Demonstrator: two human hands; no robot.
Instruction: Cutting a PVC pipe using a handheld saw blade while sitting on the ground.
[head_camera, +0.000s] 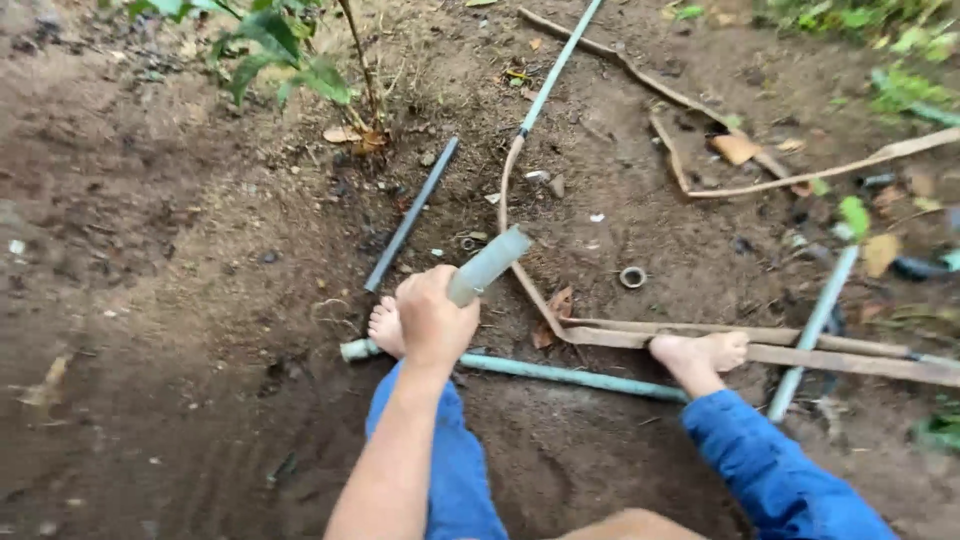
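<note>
My left hand (432, 318) is shut around a short grey-green pipe piece (490, 265) and holds it tilted up to the right, above the soil. Right below it, a long grey-green pipe (570, 376) lies across the ground. My bare left foot (385, 327) rests at that pipe's left end, and my bare right foot (700, 352) near its right end. Both legs are in blue trousers (770, 470). My right hand does not show; only a patch of skin (630, 525) sits at the bottom edge.
A dark thin pipe (410, 215) lies slanted on the dirt, a pale pipe (560, 65) runs to the top, another pipe (810, 330) lies at right. Flat brown strips (800, 355) cross the ground. A small ring (632, 277) and a leafy plant (290, 50) are nearby.
</note>
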